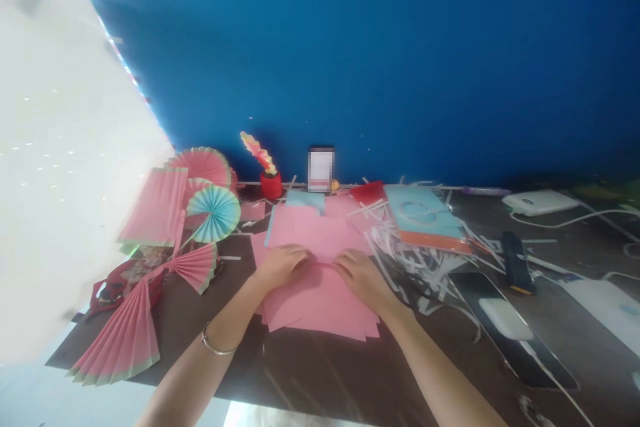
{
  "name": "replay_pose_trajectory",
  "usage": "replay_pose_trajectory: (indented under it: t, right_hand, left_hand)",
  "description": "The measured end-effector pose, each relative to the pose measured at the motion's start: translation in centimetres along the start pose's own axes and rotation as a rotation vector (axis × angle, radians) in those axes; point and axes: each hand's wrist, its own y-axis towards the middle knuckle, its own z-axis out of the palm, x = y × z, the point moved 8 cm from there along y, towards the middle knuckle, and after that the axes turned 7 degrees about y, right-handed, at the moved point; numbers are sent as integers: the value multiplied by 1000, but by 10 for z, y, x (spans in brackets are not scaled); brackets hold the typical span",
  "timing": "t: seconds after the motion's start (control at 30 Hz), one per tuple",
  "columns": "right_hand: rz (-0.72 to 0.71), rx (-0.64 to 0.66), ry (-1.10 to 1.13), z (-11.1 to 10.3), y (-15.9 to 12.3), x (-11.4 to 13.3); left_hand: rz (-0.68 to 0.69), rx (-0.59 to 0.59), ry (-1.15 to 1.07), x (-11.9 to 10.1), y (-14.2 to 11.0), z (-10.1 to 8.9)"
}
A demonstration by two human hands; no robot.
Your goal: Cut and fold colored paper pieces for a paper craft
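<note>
A stack of pink paper sheets (320, 300) lies on the dark table (310, 373) in front of me. My left hand (281, 264) presses down on the top sheet with its fingers curled onto a fold line. My right hand (361, 275) rests on the same sheet just to the right, fingers bent and pinching the paper along the crease. The two hands almost meet at the middle of the sheet. A thin bangle (216, 345) circles my left wrist.
Pleated pink paper fans (125, 340) and a round blue fan (216, 212) lie at the left. White paper strips (415, 260), a light blue packet (425, 213), a phone (510, 327), a white power bank (540, 201) and cables fill the right. A red pot (271, 184) stands by the blue wall.
</note>
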Motion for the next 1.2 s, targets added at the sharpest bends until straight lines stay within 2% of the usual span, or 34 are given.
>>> replay_pose_trajectory:
  t: [0.27,0.47,0.7,0.87,1.2]
  right_hand:
    - [120,-34,119,-1,1,-10]
    - [134,-70,144,-1,0,-15]
    - [221,-141,184,0,-2,-28]
    - [261,-146,199,1,-2,-31]
    - [320,-151,184,0,-1,-34]
  left_hand:
    - [-59,-120,-157,11,1,-6]
    - [-162,-179,-220,24,1,-1]
    - [-240,-166,-273,28,1,-2]
    - [-316,-137,-281,32,1,-1]
    - [-358,-98,-276,33,1,0]
